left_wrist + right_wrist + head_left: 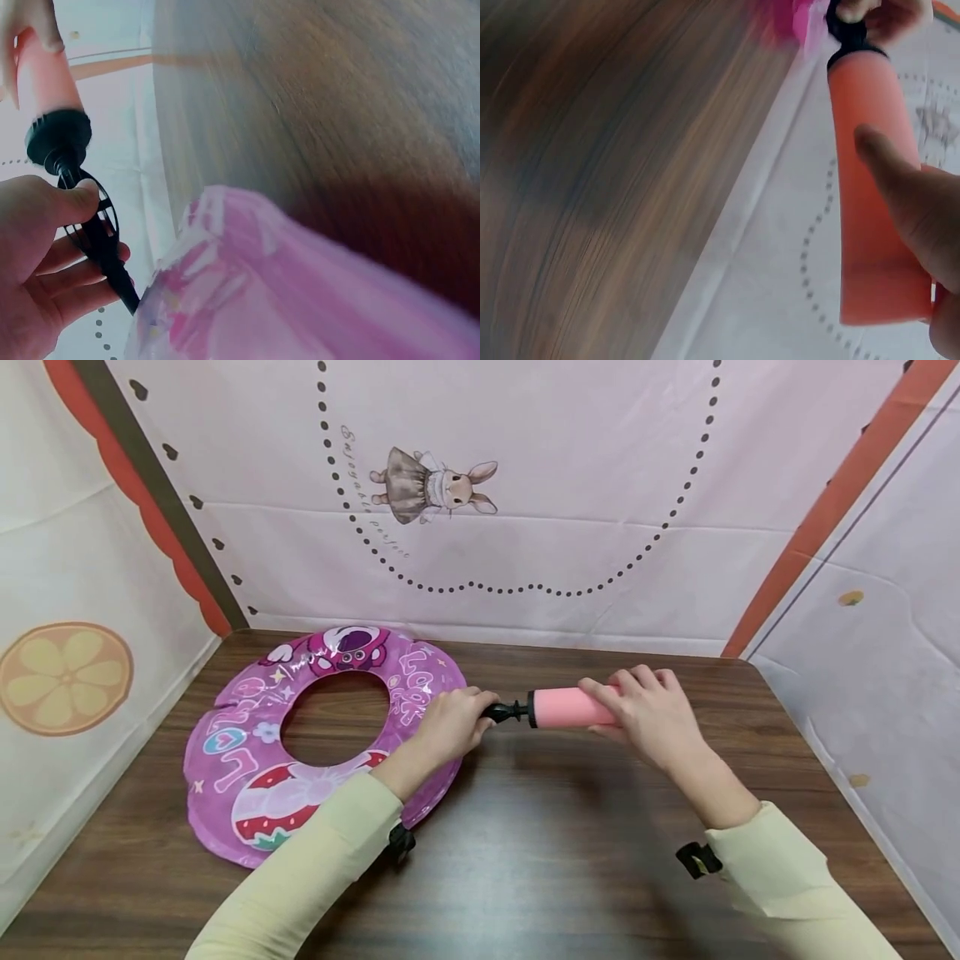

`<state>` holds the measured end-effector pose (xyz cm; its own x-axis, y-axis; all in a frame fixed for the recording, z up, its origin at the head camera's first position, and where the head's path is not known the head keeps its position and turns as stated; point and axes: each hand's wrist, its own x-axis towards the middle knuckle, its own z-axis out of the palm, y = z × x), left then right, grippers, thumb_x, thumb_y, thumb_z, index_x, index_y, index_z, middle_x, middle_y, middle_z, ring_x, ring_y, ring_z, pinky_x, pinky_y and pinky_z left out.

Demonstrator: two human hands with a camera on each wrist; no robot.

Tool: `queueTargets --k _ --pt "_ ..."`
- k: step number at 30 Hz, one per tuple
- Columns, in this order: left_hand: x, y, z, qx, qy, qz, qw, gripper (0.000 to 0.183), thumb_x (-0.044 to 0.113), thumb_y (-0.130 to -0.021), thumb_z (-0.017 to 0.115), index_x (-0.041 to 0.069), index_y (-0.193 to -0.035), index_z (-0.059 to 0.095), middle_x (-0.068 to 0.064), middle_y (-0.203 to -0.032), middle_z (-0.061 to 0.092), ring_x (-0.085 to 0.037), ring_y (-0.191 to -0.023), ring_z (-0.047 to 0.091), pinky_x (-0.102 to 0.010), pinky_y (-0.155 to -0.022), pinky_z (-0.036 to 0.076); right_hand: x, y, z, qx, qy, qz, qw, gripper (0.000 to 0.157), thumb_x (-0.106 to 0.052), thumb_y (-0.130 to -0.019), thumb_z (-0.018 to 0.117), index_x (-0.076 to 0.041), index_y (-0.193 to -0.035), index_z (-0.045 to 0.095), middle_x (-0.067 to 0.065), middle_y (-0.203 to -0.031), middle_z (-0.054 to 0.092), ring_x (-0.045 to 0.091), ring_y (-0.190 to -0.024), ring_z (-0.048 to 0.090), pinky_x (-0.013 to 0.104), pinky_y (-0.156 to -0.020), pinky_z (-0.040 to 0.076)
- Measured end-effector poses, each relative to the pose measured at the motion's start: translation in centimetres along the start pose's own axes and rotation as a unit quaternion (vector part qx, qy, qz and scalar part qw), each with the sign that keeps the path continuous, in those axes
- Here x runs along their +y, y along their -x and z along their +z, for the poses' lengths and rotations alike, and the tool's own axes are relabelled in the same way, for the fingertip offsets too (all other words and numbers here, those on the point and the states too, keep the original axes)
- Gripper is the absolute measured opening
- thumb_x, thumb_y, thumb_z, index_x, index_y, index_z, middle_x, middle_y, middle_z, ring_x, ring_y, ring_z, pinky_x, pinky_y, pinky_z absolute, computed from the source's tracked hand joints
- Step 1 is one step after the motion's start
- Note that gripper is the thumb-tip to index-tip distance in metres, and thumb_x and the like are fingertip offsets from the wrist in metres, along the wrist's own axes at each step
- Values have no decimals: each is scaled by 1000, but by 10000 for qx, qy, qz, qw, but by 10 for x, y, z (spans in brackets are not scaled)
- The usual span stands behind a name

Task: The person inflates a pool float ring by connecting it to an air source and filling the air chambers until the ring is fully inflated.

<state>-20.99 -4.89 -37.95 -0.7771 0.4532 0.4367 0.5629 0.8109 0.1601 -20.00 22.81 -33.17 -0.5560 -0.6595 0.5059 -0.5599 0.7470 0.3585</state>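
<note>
A hand pump with a pink barrel [874, 187] is held level above the table by both hands. My right hand [654, 714] grips the barrel, its thumb along the side in the right wrist view. With thumb and fingers my left hand [453, 722] holds the pump's black end piece [99, 236], which has open loops and tapers to a thin tip. That tip reaches the edge of a purple swim ring [247, 262] in the left wrist view. The printed swim ring [217, 810] lies at the left, partly wrinkled, with my left forearm crossing over it.
The dark wooden table [525, 877] is bounded by a printed cloth backdrop [570, 468] behind and cloth side walls [892, 585]. A black strap [699, 860] shows at the right wrist, and another strap [401, 842] at the left.
</note>
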Motion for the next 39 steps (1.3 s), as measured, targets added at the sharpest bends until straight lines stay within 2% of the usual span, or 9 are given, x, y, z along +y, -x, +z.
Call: queueTargets --k 6,7,11,13,14,19,27,32,39 --pt "-1 -1 0 -225 -180 -54 9996 28 20 -79 71 12 -105 66 -6 -89 67 -24 -73 65 -35 -62 54 29 30 -12 -371 -262 401 9982 62 -39 -66 78 -21 -120 55 12 -92 63 36 -88 55 49 -67 41" --pt "-1 -1 0 -245 -202 -77 9995 28 20 -79 71 12 -105 66 -6 -89 67 -24 -73 65 -35 -62 54 35 35 -15 -421 -265 464 9977 60 -46 -70 75 -21 -121 55 13 -93 63 36 -88 54 50 -68 41" --pt "-4 1 -1 -244 -218 -141 9994 28 19 -79 71 11 -105 66 -6 -88 67 -24 -73 64 -36 -63 54 51 46 -26 -573 -225 638 9961 61 -43 -68 77 -20 -121 55 15 -95 63 38 -91 53 51 -71 40" --pt "-4 2 -1 -220 -213 -128 9994 28 19 -79 71 11 -105 66 -6 -88 67 -24 -73 65 -36 -63 54 49 44 -26 -495 -184 557 9970 61 -43 -68 78 -19 -120 55 14 -94 63 38 -90 53 51 -70 40" --pt "-4 2 -1 -206 -196 -100 9995 28 19 -79 71 11 -105 66 -6 -88 67 -24 -72 65 -36 -63 54 45 41 -23 -400 -155 458 9980 63 -36 -64 80 -18 -119 56 14 -92 63 37 -88 53 51 -68 41" --pt "-2 2 0 -120 -168 62 9998 28 17 -79 71 10 -105 67 -7 -87 67 -24 -71 64 -36 -61 53 11 14 -4 67 45 -91 9999 59 -42 -65 77 -15 -114 57 13 -85 61 36 -80 54 48 -60 40" --pt "-2 4 6 105 -108 81 9999 28 16 -77 73 9 -103 67 -8 -87 67 -24 -70 64 -36 -60 53 -23 -13 9 445 301 -245 9983 54 -41 -63 81 -16 -105 59 12 -81 58 33 -77 53 47 -60 40" --pt "-3 3 5 -71 18 2 10000 27 16 -77 72 9 -103 67 -7 -87 67 -22 -70 64 -35 -60 53 -18 -9 10 303 226 -182 9991 57 -44 -64 79 -19 -110 58 9 -84 60 32 -79 54 46 -62 41" --pt "-5 3 4 -271 -180 -50 9995 29 22 -78 72 13 -106 66 -4 -89 67 -23 -71 64 -34 -58 53 13 17 0 -152 -134 71 9998 62 -43 -64 79 -21 -118 56 10 -89 63 34 -85 55 48 -65 42"
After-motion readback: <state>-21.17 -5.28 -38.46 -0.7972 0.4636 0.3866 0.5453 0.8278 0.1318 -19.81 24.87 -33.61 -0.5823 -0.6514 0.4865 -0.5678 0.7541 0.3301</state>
